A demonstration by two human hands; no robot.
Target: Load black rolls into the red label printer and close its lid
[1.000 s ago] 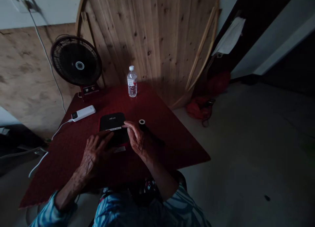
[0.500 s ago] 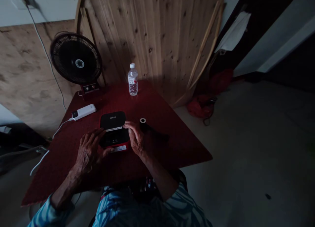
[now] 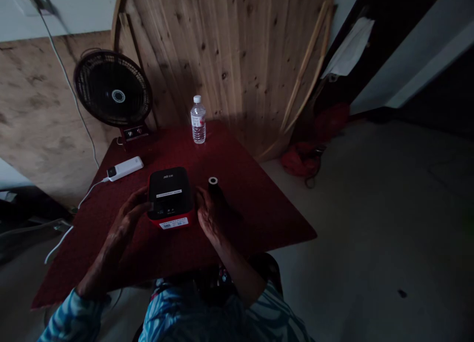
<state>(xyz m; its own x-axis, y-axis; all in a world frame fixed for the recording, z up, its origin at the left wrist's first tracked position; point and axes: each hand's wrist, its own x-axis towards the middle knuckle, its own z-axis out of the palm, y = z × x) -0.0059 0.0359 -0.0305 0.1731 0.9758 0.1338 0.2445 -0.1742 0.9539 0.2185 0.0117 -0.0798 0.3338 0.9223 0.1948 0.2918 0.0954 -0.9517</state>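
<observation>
A small boxy device, probably a printer, with a black top and red base, lies on the dark red table. A white strip label crosses its top and another label is on its front. My left hand is at its left side, fingers stretched out and the thumb by the front left corner. Along its right side is my right hand, fingers extended and partly in shadow. Whether either hand presses on the device, I cannot tell. Just beyond my right hand stands a dark cylinder with a white ring on its end.
A white power bank with a cable lies at the left. Behind it stands a dark fan. A clear plastic bottle is upright near the back edge. A large round wooden board leans behind the table.
Both hands have moved off the device's top to its sides, the left one outward to the left. The device's top and front label now show fully.
</observation>
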